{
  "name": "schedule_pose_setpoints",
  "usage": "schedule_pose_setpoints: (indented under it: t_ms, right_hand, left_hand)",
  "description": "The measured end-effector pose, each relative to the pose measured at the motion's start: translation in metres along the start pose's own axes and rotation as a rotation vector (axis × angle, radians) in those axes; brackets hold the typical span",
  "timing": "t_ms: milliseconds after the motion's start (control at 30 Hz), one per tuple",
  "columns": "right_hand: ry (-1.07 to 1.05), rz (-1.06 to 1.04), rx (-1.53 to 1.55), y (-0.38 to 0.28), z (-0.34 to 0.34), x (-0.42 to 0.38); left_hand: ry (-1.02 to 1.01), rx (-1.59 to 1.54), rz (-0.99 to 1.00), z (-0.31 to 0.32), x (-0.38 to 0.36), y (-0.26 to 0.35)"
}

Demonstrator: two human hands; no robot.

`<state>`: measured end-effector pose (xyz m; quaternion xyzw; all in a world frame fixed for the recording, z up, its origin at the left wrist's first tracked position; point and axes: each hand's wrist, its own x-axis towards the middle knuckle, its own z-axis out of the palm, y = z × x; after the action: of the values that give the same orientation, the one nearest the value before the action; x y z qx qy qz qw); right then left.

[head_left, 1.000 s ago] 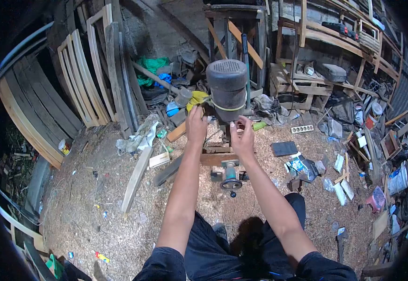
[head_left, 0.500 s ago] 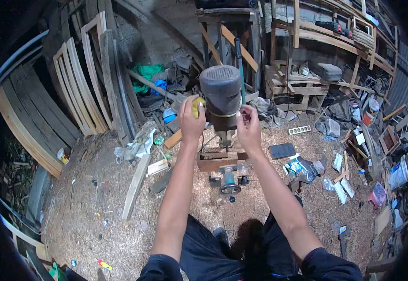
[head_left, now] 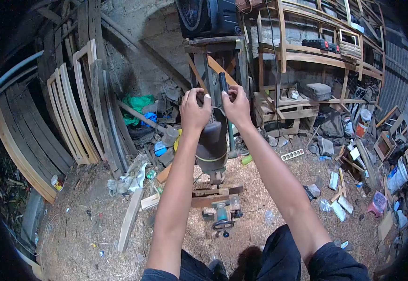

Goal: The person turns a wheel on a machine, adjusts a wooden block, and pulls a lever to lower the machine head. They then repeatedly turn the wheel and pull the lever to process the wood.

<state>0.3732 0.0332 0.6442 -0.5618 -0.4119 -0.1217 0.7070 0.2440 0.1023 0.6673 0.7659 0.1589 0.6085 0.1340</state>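
An upright drilling machine with a dark motor housing (head_left: 208, 140) stands in front of me, its vented top partly behind my hands. My left hand (head_left: 196, 110) is at the upper left of the housing, fingers curled and thumb bent toward them. On the other side, my right hand (head_left: 236, 107) has its fingers curled in the same way, near the black end of an upright bar (head_left: 223, 82). What the fingertips hold, I cannot tell. Below the drill head sits a wooden workpiece (head_left: 208, 200), over a green vise (head_left: 220, 213) with a round handwheel (head_left: 223, 225).
Wood shavings cover the floor. Planks and curved frames (head_left: 68, 117) lean on the left wall. A black speaker (head_left: 208, 18) tops a stand at the back. Wooden racks (head_left: 307, 54) rise behind right, with a power strip (head_left: 292, 154) below. Scraps and buckets (head_left: 364, 122) crowd the right.
Both hands have risen from the sides of the motor housing to its top. The view has tilted up, so the machine appears lower. The dark tablet-like object on the right is hidden now.
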Motion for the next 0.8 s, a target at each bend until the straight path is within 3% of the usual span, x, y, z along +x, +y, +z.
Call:
schedule_pose_setpoints:
  t_ms: [100, 167, 367, 433, 667, 700, 800]
  right_hand:
    - [-0.027, 0.009, -0.060, 0.028, 0.020, 0.030]
    - [-0.040, -0.044, -0.114, 0.070, 0.041, 0.051]
    - [-0.217, 0.148, -0.205, 0.106, 0.070, 0.094]
    - [-0.265, 0.255, -0.227, 0.099, 0.076, 0.103]
    - [0.024, 0.389, -0.028, 0.053, 0.067, 0.101]
    - [-0.004, 0.431, -0.049, 0.016, 0.049, 0.088]
    - [-0.003, 0.619, 0.050, 0.014, 0.039, 0.073]
  left_hand:
    - [-0.039, -0.032, -0.110, 0.007, 0.010, -0.011]
    - [-0.019, 0.039, -0.060, 0.007, 0.006, -0.012]
    - [0.006, 0.074, -0.125, 0.006, 0.002, -0.013]
    - [0.014, 0.063, -0.163, 0.003, 0.002, -0.008]
    - [0.128, -0.018, -0.069, 0.007, -0.001, -0.015]
    - [0.198, -0.038, 0.031, 0.007, -0.001, -0.012]
    - [0.270, 0.004, 0.146, 0.000, -0.017, 0.001]
